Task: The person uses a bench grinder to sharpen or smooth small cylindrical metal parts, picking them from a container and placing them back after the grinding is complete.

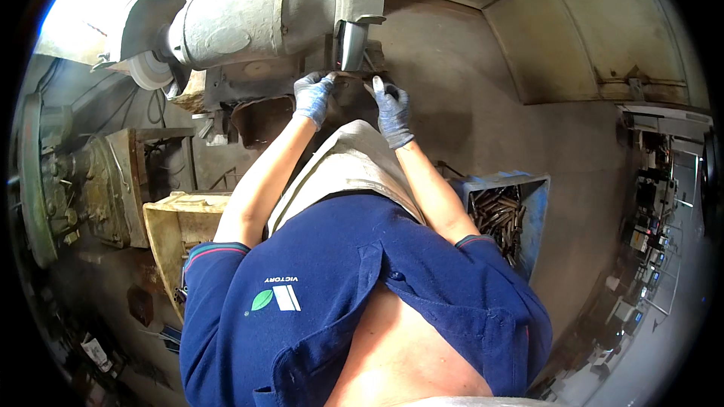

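A large grey bench grinder (234,22) stands in front of me. Its right-hand wheel (353,47) sits under a metal guard, between my two hands. I wear blue-grey work gloves. My left hand (314,96) is closed at the left end of a thin dark metal piece (348,75), just below that wheel. On the other side, my right hand (391,113) pinches its right end, thumb up. The piece lies roughly crosswise at the wheel's lower edge; whether it touches the wheel I cannot make out.
By my right elbow stands a blue bin (538,215) holding several slim dark metal parts (498,215). A worn yellowish bin (162,230) is at my left. The grinder's pale left wheel (151,70) is exposed. Further left is a heavy machine (98,181); metal panels (588,34) rise at far right.
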The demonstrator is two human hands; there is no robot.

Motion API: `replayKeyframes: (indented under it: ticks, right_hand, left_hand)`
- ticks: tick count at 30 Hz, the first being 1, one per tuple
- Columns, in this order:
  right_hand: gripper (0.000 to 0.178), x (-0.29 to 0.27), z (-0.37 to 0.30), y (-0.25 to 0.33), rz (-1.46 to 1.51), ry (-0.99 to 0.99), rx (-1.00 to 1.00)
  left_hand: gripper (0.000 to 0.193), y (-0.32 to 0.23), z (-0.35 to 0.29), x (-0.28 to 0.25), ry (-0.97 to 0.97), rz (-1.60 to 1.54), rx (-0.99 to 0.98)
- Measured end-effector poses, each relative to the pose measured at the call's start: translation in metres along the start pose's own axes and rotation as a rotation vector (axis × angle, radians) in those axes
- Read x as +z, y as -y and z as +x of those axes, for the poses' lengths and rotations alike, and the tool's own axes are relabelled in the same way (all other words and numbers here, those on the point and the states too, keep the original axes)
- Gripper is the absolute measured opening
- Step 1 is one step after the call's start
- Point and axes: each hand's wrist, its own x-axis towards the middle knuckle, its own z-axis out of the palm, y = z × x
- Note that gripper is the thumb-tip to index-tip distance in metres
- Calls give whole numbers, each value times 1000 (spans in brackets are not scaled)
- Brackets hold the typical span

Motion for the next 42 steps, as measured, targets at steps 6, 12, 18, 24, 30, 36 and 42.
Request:
replayKeyframes:
  ticks: [6, 12, 18, 24, 30, 36, 42]
  right_hand:
    - [27, -10, 11, -22, 158, 33, -11]
    - [22, 15, 9, -25, 152, 40, 42]
    - [16, 32, 3, -23, 251, 56, 50]
    - [14, 33, -3, -21, 233, 147, -79]
    - [26, 7, -41, 15, -126, 239, -458]
    - [34, -4, -57, 40, -279, 258, -642]
    - [33, -5, -58, 54, -399, 209, -820]
  left_hand:
    - [11, 15, 14, 8, -7, 31, 29]
    - [12, -6, 6, -10, -22, -141, -36]
    - [14, 10, 24, -35, -61, -47, 11]
    - [14, 3, 13, -45, -49, -80, 43]
    - [18, -21, -46, -51, 136, 90, 193]
    - [19, -41, -72, -45, 222, 77, 232]
    - [19, -53, -75, -44, 269, 106, 255]
